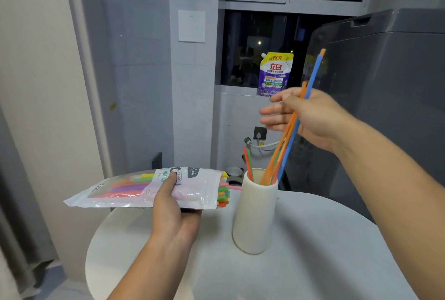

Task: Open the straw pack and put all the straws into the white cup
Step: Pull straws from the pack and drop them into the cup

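Two bare arms reach in over a round white table [313,263], and the white cup [255,213] stands on it, back from the near edge. Lots of bare table lies in front of the cup and to its right. Left of the cup, the table edge curves away, and the floor shows beyond it.

Just left of the cup, the left hand [172,208] is closed around the straw pack [144,189], thumb on top, holding it flat above the table. Its open end points at the cup, and bright straw tips poke out, close to the cup's side. More straws in many colours show through the clear plastic.

Above the cup, the right hand [305,114] pinches a few orange and blue straws [292,131], its other fingers spread out. Their low ends sit inside the cup. A red and a green straw [248,162] lean in the cup too.

Behind the cup, a purple pouch [274,73] sits on the window sill
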Action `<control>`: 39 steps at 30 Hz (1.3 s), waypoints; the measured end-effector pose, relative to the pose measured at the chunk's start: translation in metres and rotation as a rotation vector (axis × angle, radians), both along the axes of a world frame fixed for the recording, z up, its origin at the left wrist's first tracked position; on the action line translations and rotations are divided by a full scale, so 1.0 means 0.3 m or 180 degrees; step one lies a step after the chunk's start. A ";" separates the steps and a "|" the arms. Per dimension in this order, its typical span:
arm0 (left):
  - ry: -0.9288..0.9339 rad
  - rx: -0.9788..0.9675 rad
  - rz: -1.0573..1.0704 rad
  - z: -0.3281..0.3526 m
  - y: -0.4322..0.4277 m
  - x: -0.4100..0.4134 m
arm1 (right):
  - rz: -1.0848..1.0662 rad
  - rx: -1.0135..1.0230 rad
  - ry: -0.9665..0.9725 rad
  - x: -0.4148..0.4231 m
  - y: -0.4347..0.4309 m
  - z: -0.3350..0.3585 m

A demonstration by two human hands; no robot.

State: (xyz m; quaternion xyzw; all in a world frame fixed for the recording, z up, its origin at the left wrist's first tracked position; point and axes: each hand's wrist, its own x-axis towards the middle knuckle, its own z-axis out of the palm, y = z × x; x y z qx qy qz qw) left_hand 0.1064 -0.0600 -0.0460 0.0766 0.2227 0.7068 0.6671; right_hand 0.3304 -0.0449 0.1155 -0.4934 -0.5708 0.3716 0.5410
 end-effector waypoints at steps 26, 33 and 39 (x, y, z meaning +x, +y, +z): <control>-0.0019 0.0082 -0.0117 -0.032 0.014 0.010 | 0.0139 0.0039 -0.0304 -0.015 0.081 -0.187; -0.0027 0.0082 -0.0096 -0.020 0.008 0.008 | -0.0360 0.0625 -0.0692 -0.017 0.083 -0.185; -0.0044 0.0079 -0.0148 -0.001 -0.008 0.004 | -0.1106 0.1364 -0.0893 -0.082 -0.022 -0.184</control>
